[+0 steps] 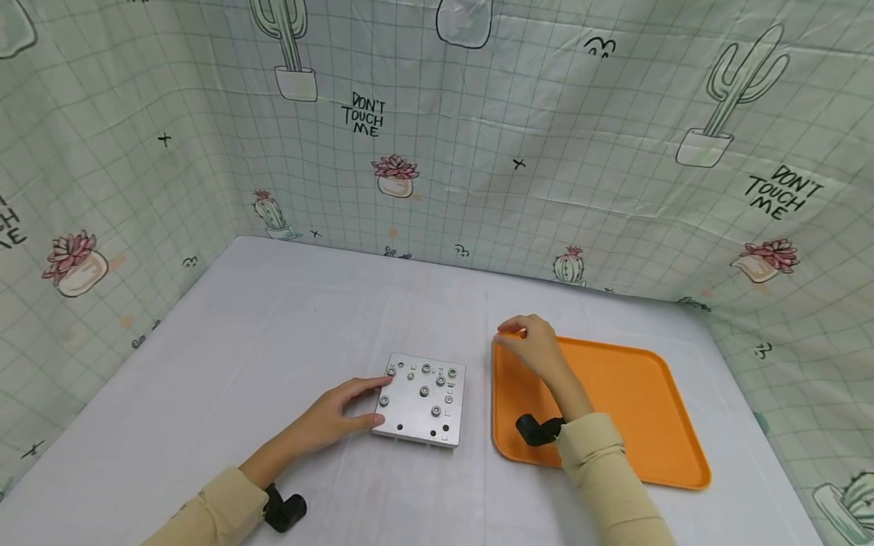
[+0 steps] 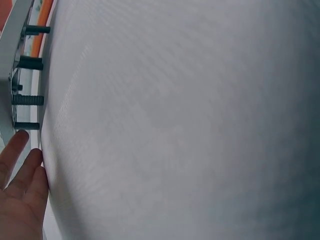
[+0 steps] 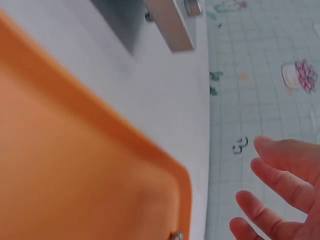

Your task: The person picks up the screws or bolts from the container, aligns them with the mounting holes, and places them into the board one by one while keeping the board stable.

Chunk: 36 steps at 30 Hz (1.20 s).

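Observation:
A square silver metal plate (image 1: 412, 419) carries several socket head screws (image 1: 424, 391) and has a few bare holes near its front edge. Screw shanks (image 2: 29, 100) stick out under it in the left wrist view, holding it above the table. My left hand (image 1: 326, 415) touches the plate's left edge with extended index finger and thumb. Over the back left corner of an orange tray (image 1: 608, 387), my right hand (image 1: 536, 347) hovers with loosely bent fingers and no visible object. A small metal piece (image 3: 176, 235) shows by the tray's corner in the right wrist view.
The white-covered table (image 1: 328, 318) extends around the plate and tray. A patterned cloth (image 1: 451, 114) hangs behind and along both sides. Black wrist mounts (image 1: 285, 511) sit below both sleeves.

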### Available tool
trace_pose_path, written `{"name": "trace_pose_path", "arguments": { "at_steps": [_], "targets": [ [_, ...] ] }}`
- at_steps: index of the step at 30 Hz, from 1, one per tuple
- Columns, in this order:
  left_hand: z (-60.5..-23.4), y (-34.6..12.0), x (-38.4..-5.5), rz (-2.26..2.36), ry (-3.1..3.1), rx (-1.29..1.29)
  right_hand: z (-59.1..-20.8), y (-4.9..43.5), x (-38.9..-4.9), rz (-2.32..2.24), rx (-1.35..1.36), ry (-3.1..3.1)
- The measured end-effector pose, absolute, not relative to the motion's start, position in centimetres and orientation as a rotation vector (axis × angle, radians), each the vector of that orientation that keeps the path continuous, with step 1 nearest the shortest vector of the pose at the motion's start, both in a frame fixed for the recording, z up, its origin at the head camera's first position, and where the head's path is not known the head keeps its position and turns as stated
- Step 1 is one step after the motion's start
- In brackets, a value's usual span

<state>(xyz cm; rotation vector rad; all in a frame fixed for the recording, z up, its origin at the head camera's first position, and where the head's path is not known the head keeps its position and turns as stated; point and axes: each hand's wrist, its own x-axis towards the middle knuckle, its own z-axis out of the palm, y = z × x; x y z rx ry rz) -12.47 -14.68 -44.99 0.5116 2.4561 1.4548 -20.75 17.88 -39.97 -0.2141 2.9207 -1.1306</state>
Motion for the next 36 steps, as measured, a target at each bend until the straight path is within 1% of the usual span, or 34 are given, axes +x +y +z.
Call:
{"name": "trace_pose_path", "arguments": {
  "at_steps": [4,11,23,28,36],
  "targets": [
    [-45.0,-14.7,-12.5,1.455,2.456,0.511,-39.9,19.3,-21.1,-1.128,-0.187,2.947],
    [-45.0,-14.7,-12.5,1.452,2.467,0.52,-40.3,21.1,-21.8,-1.073,-0.021,2.962],
    [-45.0,-14.7,-12.5,1.457,2.459,0.52,-41.8,21.7,-23.1,-0.784,0.2,2.959],
    [-45.0,-14.8,-12.4,1.453,2.458,0.529,-42.1,21.1,-23.5,-0.689,0.227,2.98],
    [-45.2,-15.1,-12.5,1.456,2.457,0.544,-42.5,20.3,-23.8,-0.561,0.181,3.033]
  ]
}}
